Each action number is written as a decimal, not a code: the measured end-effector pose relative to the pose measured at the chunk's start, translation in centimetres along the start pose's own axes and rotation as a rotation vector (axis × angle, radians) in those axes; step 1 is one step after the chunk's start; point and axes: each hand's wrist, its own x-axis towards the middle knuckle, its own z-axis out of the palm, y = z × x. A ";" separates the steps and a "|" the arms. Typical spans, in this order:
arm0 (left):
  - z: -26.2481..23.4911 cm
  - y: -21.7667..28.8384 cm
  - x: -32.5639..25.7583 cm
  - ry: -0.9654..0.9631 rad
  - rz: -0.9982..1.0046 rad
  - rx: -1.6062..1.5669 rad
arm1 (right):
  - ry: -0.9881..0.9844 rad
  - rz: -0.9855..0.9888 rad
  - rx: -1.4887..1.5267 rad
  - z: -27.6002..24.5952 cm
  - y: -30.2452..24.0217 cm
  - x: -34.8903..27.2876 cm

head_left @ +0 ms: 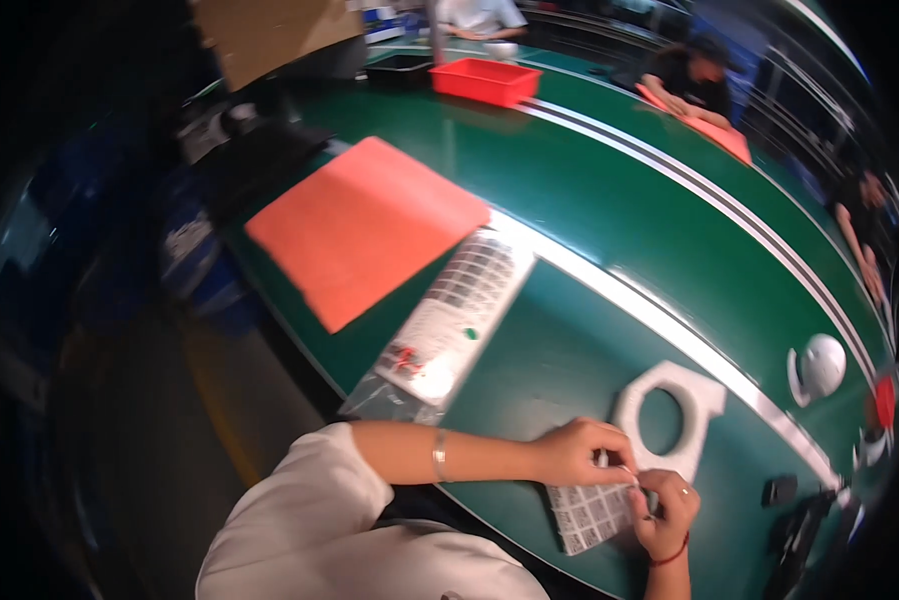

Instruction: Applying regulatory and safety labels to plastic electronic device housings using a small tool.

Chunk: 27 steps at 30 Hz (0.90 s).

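Fingers point(614, 438) pinched, L hand point(581, 455) & R hand point(667, 512), nr label sheet point(587, 518); obj. unclear.

The table point(619, 190) is brightly lit, with glare along its white strip point(659, 318); the floor point(179, 440) at left is dim; fisheye bends edges, corners go black, and a far co-worker point(709, 92) looks blurred

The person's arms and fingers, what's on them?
The left arm has a pale short sleeve and a shiny silvery band. The right wrist wears a thin red bracelet; one right finger has what looks like a pale ring. No gloves show.
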 end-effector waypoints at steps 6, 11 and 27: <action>0.1 -0.3 0.5 -0.088 -0.172 0.051 | 0.005 -0.031 0.110 0.2 1.9 -0.6; -0.2 -0.8 0.1 -0.129 -0.188 0.075 | -0.031 -0.105 0.107 0.1 2.2 -0.9; 0.3 0.0 0.7 -0.135 -0.245 0.124 | 0.031 -0.090 0.027 0.3 2.4 -2.0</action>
